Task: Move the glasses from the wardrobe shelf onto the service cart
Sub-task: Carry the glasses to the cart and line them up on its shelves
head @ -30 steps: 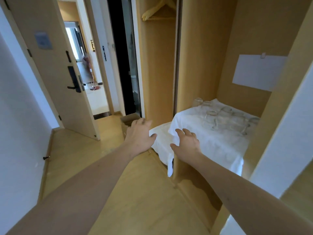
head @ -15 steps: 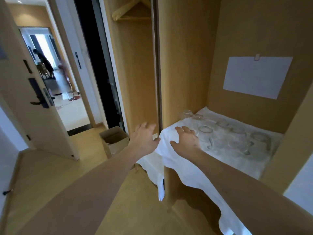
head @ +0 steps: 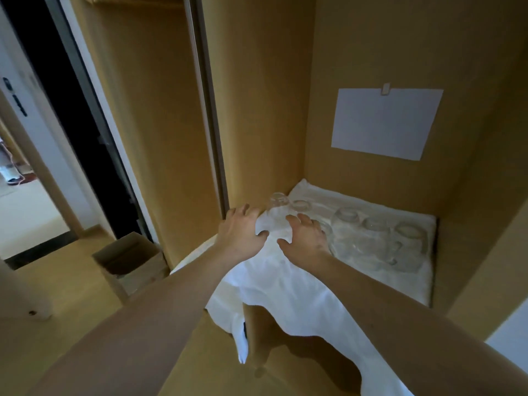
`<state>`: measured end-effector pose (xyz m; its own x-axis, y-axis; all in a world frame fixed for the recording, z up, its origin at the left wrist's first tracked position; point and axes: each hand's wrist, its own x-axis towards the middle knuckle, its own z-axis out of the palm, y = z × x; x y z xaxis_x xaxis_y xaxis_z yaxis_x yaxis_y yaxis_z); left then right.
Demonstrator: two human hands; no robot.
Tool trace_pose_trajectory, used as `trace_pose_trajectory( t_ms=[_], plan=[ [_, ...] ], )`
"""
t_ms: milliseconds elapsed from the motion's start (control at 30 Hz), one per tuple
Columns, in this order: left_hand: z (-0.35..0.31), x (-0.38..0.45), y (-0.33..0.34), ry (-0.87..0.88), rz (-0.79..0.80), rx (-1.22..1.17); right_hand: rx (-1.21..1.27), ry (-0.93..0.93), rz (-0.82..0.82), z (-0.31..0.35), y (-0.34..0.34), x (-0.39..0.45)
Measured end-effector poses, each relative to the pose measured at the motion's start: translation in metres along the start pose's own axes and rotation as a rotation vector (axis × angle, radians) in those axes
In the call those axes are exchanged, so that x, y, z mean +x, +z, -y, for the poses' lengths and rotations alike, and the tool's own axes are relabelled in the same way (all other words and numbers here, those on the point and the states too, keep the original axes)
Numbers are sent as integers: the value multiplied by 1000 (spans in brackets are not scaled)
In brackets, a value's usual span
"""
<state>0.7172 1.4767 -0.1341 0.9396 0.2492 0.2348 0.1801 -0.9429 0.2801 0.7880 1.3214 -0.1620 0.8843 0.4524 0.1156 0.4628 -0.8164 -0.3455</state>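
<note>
Glasses point(head: 347, 217) sit on the wardrobe shelf point(head: 433, 252), spread over a white cloth point(head: 285, 281) in a loose row running roughly 9-to-3 across the shelf; all clear glass, hard to count, some look upright, a few stemmed ones toward 3 o'clock may lie on their side, can't tell for sure. Nearest one, a round-bowled glass point(head: 278, 201) in the back-left corner, lies at about 12 o'clock from the gap between both hands, just beyond the fingertips. Right hand point(head: 307, 238) is open, fingers spread and curled, palm down over the cloth, holding nothing; another glass point(head: 301, 205) sits just past it at 12. Left hand point(head: 243, 230) also open and empty, at the shelf's left front edge, corner glass at its 1 o'clock. Judgement: either hand reaches that corner pair, with the right better placed for the rest of the row. Cardboard box point(head: 128, 261) on the floor at 9 o'clock, open top, contents not readable. Service cart not in view. Cloth overhangs the shelf front, so dragging it would shift the glasses.
</note>
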Motion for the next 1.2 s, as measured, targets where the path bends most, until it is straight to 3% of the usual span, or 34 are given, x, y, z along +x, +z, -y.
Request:
trace_pose_trajectory(
  t_ms=[533, 733, 1200],
  plan=[
    [64, 103, 28, 349, 142, -193, -40, 347, -124, 29, 22, 48],
    [69, 124, 45, 399, 206, -245, -67, 469, -148, 24, 30, 53],
    [43, 191, 72, 374, 292, -187, -40, 428, -77, -9, 18, 126]
  ],
)
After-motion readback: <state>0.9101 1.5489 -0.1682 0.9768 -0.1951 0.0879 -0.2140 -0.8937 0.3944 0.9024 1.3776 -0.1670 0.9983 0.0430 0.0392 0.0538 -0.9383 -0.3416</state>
